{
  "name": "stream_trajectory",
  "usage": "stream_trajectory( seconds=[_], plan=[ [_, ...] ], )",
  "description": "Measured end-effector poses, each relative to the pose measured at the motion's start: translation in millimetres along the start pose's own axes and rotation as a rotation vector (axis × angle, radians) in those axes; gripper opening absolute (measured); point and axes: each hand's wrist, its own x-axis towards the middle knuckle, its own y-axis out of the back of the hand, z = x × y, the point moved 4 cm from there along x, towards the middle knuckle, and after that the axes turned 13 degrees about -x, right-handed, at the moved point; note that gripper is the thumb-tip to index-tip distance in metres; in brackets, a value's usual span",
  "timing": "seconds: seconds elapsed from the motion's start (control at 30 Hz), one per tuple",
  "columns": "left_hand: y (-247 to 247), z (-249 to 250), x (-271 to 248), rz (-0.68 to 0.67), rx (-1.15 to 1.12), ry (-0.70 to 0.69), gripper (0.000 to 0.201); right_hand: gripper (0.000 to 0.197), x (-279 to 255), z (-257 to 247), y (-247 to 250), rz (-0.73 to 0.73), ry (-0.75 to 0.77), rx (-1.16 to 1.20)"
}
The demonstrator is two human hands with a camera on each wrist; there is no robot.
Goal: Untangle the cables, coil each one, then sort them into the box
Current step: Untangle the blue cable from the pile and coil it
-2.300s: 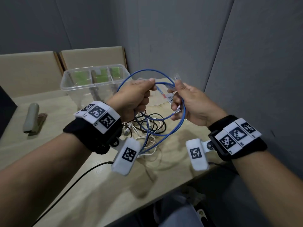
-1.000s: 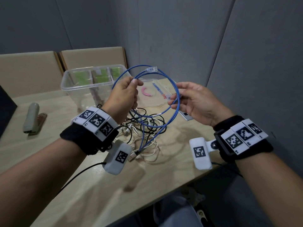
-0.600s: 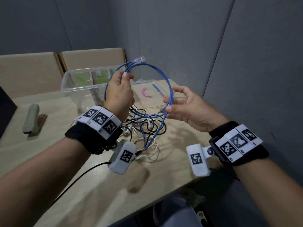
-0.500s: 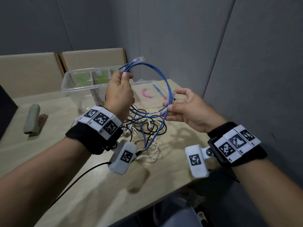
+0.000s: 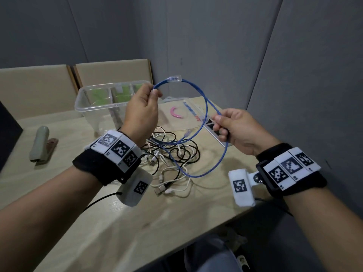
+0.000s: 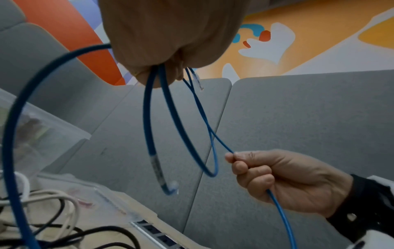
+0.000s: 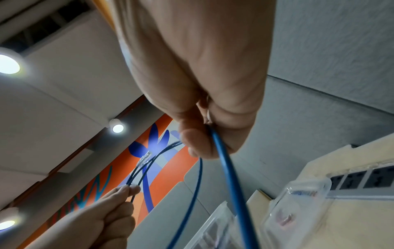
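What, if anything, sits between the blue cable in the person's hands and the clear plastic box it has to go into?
Nothing visible blocks it. The blue network cable hangs in the air between the left hand and right hand, and the clear plastic divided box behind the left hand has no lid on it.

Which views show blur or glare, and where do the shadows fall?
Head view: mostly sharp, soft shadows of the arms on the table. Left wrist view: the near blue cable is blurred, the right hand fairly sharp. Right wrist view: ceiling lamps flare, and the right hand is soft.
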Motion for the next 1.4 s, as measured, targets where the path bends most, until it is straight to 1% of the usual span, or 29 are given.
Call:
stream_trajectory(
  seconds=[0.13,0.23,0.37,0.43,0.5,0.57,0.67,0.77,0.8,0.87,0.9,0.97,1.0,1.03,1.1,1.17,1.23,1.27,1.33,1.4],
  plan=[
    [-0.3,-5.4,0.4,-0.058,0.017,0.019,0.023,0.02,2.3,-3.4,3.5,0.018,0.036,-0.003],
    [-3.0,-6.1,-1.8,-0.09,0.005,0.029,0.022,0.019,0.8,-5.5,2.4,-0.009,0.072,0.022],
    [-6.6,-5.9,-6.2,-0.154,-0.068,0.099,0.023,0.016,-0.4,-8.2,4.3,-0.034,0.127,-0.076],
    [-9.9,-4.2,-9.5,-0.182,-0.09,0.141,0.023,0.017,-1.0,-9.7,5.4,-0.051,0.133,-0.009],
    [-12.1,-3.8,-11.4,-0.192,-0.119,0.189,0.024,0.017,-1.3,-12.6,5.3,-0.062,0.132,0.15],
    [-12.0,-4.0,-10.9,-0.17,-0.194,0.248,0.023,0.019,-0.4,-14.3,7.1,-0.018,0.123,0.234],
    [-9.8,-3.9,-7.5,-0.155,-0.337,0.312,0.023,0.021,2.6,-10.9,10.8,0.067,0.097,0.208],
    [-6.1,-2.3,-4.6,-0.16,-0.402,0.323,0.027,0.021,3.7,-7.9,11.1,0.072,0.08,0.202],
    [-4.0,-1.2,-3.8,-0.146,-0.388,0.304,0.024,0.021,3.7,-7.6,11.2,0.073,0.074,0.203],
    [-0.3,-0.3,-1.8,-0.121,-0.258,0.235,0.007,0.022,3.3,-7.7,11.4,0.07,0.074,0.196],
    [1.2,-2.1,-0.7,-0.119,-0.147,0.214,0.007,0.022,2.8,-8.4,11.3,0.065,0.078,0.19],
    [2.7,-9.1,-0.2,-0.145,0.103,0.207,0.02,0.022,1.9,-9.8,10.3,0.054,0.091,0.193],
    [3.2,-12.1,0.2,-0.16,0.195,0.214,0.019,0.022,1.5,-10.7,10.2,0.051,0.099,0.2],
    [3.8,-13.8,0.3,-0.176,0.251,0.225,0.017,0.022,1.2,-11.9,10.9,0.055,0.107,0.206],
    [6.5,-11.3,0.1,-0.184,0.302,0.238,0.02,0.022,0.8,-14.1,13.8,0.081,0.122,0.229],
    [7.5,-2.8,-0.8,-0.201,0.326,0.194,0.024,0.021,1.1,-14.3,17.0,0.109,0.133,0.245],
    [6.3,4.8,-0.2,-0.217,0.275,0.159,0.026,0.021,2.7,-12.5,19.1,0.134,0.133,0.222],
    [5.4,7.5,-0.1,-0.214,0.201,0.174,0.027,0.022,3.4,-11.4,19.5,0.148,0.133,0.197],
    [3.3,9.6,1.4,-0.195,-0.013,0.238,0.029,0.024,4.5,-8.9,20.7,0.171,0.14,0.146],
    [3.3,11.6,5.4,-0.148,-0.236,0.301,0.031,0.023,5.0,-6.8,21.7,0.187,0.154,0.077]
  ],
)
